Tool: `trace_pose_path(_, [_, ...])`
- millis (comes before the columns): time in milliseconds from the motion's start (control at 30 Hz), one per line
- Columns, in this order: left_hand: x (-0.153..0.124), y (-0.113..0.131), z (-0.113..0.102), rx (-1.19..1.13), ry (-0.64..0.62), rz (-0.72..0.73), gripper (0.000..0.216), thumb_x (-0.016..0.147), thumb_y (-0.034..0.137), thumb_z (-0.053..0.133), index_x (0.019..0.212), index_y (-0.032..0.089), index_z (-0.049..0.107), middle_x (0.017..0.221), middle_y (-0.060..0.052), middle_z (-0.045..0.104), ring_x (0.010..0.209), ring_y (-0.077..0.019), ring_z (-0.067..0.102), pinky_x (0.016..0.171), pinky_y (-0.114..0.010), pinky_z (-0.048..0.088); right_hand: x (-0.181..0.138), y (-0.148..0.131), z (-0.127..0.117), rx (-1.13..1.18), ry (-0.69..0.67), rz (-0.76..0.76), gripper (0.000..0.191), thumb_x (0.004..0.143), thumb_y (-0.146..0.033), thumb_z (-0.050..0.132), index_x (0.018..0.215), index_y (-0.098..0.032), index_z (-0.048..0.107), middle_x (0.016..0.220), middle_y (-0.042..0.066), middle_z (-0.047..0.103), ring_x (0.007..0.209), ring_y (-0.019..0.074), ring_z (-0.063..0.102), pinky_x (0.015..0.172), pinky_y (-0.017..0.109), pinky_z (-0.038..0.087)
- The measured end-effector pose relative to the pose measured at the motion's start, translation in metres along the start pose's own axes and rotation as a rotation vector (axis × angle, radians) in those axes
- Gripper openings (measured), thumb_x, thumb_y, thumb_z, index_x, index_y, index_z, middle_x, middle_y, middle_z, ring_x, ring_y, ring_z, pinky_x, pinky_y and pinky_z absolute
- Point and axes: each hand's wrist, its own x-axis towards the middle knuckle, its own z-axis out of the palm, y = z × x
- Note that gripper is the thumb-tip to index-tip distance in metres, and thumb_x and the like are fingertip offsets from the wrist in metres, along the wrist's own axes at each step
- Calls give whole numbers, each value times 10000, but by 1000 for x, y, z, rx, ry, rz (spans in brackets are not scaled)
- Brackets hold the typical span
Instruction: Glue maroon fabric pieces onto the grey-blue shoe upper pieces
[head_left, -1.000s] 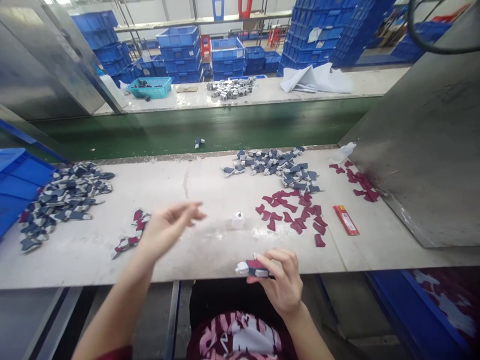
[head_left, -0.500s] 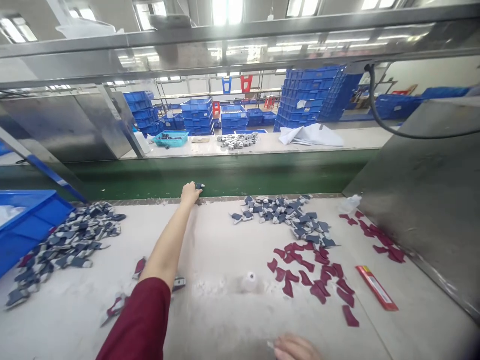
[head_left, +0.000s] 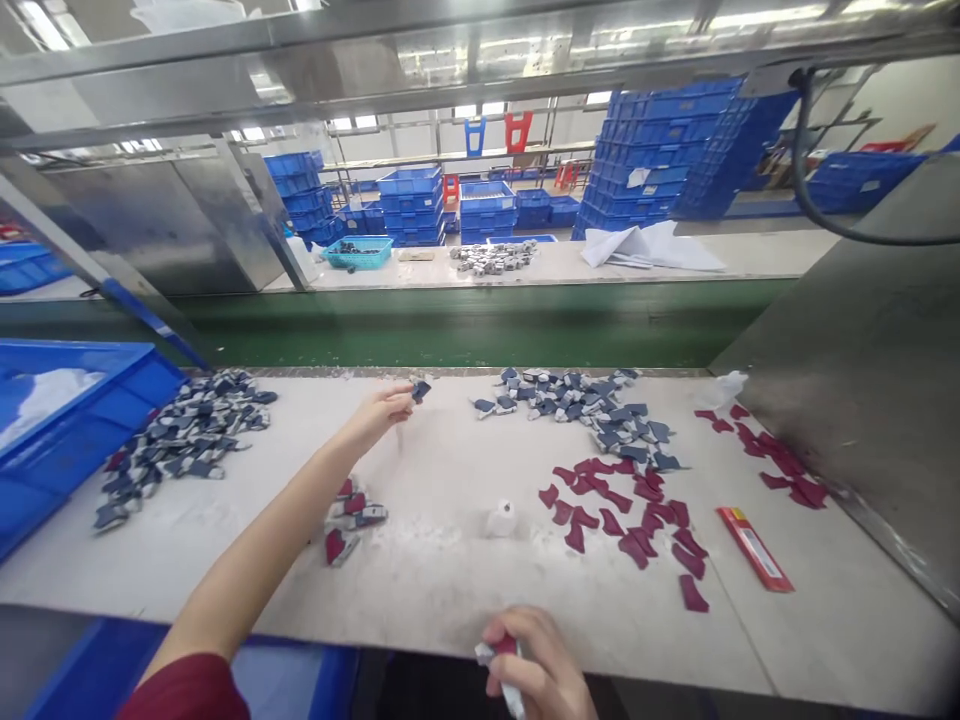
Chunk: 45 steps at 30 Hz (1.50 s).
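Note:
My left hand (head_left: 381, 409) reaches out over the white table (head_left: 450, 570) and pinches a small dark blue and white piece (head_left: 420, 390) just above the tabletop. My right hand (head_left: 534, 664) stays at the near edge of the table, fingers curled round a small red, white and blue piece (head_left: 496, 652). A little heap of red and white pieces (head_left: 350, 515) lies under my left forearm. To the right of my left hand lies a pile of blue-grey pieces (head_left: 585, 410), with several flat dark red pieces (head_left: 622, 520) in front of it.
A bigger pile of blue and white pieces (head_left: 184, 435) lies at the left beside a blue crate (head_left: 67, 420). A small white bottle (head_left: 501, 518) stands mid-table. A red strip (head_left: 752, 548) lies at the right by a steel panel (head_left: 862, 370). A green conveyor belt (head_left: 465, 330) runs behind.
My left hand reached to the conveyor's edge, took hold of a small blue piece there and has drawn back over the table with it. My right hand stays at the near edge.

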Motion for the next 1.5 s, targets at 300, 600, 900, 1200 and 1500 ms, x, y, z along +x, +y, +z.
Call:
trace_pose_path(300, [-163, -13, -46, -481, 208, -128, 361, 655, 335, 875, 914, 113, 757, 843, -94, 744, 653, -124, 571, 649, -255, 491, 45, 0, 90, -58, -51, 78, 264, 928, -55, 535, 948, -242, 720, 917, 59, 686, 850, 178, 632, 722, 294, 586])
trace_pose_path(600, [-223, -38, -41, -494, 570, -173, 386, 575, 373, 888, 863, 147, 765, 782, -43, 717, 699, -148, 586, 658, -267, 473, 42, 6, 134, -262, -132, 113, 438, 921, -35, 461, 1292, -170, 651, 1263, 139, 680, 1191, 295, 572, 943, 476, 580])
trace_pose_path(900, [-226, -43, -1, -272, 353, -150, 269, 620, 350, 852, 868, 259, 796, 680, -46, 700, 699, -253, 617, 701, -417, 521, 29, -2, 35, -461, 255, 80, 241, 837, -93, 712, 1013, -255, 743, 1110, 105, 619, 1108, 294, 565, 856, 459, 540])
trace_pose_path(1200, [-228, -64, 67, 374, 41, 312, 344, 920, 227, 602, 1148, 452, 728, 897, 25, 741, 886, -224, 700, 774, -371, 560, 31, 42, 22, -420, -79, 305, 362, 937, -279, 529, 1265, -246, 678, 1280, 168, 519, 1301, 386, 439, 938, 602, 520])
trace_pose_path(1500, [-201, -74, 109, 342, -48, 393, 285, 920, 216, 620, 1147, 338, 742, 956, -50, 754, 963, -273, 640, 880, -435, 529, -2, 35, -13, -169, 513, 266, 491, 773, -232, 808, 1206, -223, 577, 800, -8, 683, 605, 158, 673, 598, 320, 608])
